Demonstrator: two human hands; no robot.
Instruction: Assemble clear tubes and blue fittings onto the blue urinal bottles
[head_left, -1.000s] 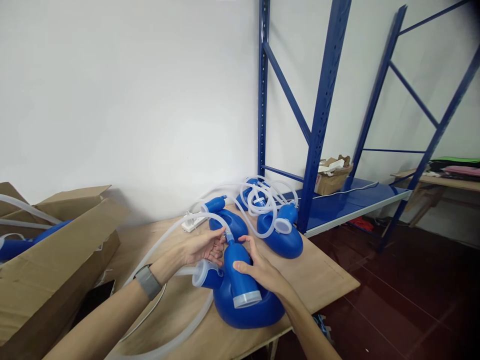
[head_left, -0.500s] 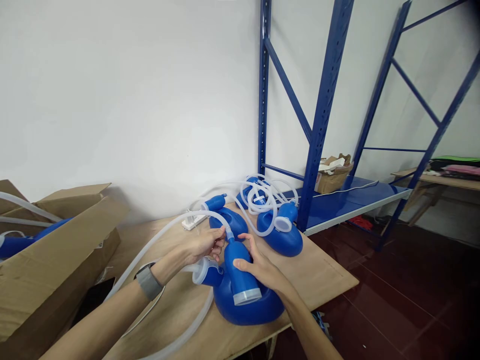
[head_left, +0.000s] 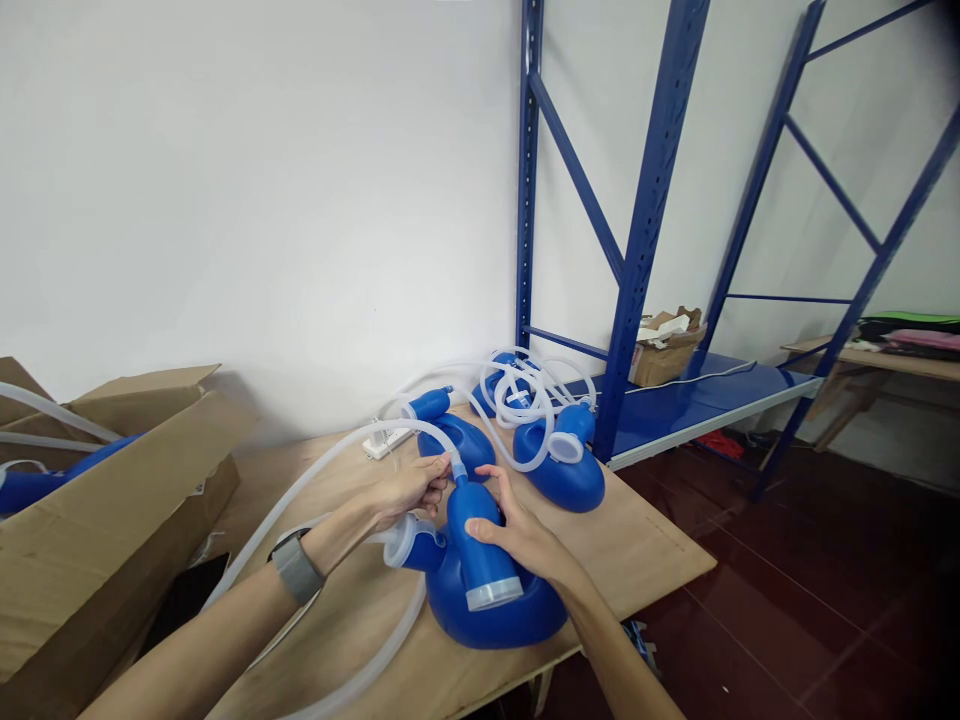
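Note:
My right hand [head_left: 517, 525] is wrapped round a blue bottle-shaped plastic cup [head_left: 480, 535], thumb on its front. The cup tilts with its clear-rimmed wide end down towards me and its narrow neck up. At that neck, my left hand [head_left: 416, 490] pinches the end of a translucent hose [head_left: 330, 455], which sits on the neck. Directly under the cup, a large blue urinal bottle [head_left: 495, 625] lies on the wooden table [head_left: 637, 560]. Its clear-rimmed mouth points left, beneath my left hand. How far the hose reaches over the neck is hidden by my fingers.
More blue bottles [head_left: 562, 480] with cups and coiled hoses [head_left: 517, 395] lie towards the back. A power strip [head_left: 386, 440] rests by the wall. On the left stands an open cardboard box [head_left: 135, 500] holding blue parts; a blue metal rack [head_left: 630, 260] rises at the right.
Both hands keep the same hold on the hose and cup. Only a very slight shift of the whole view shows.

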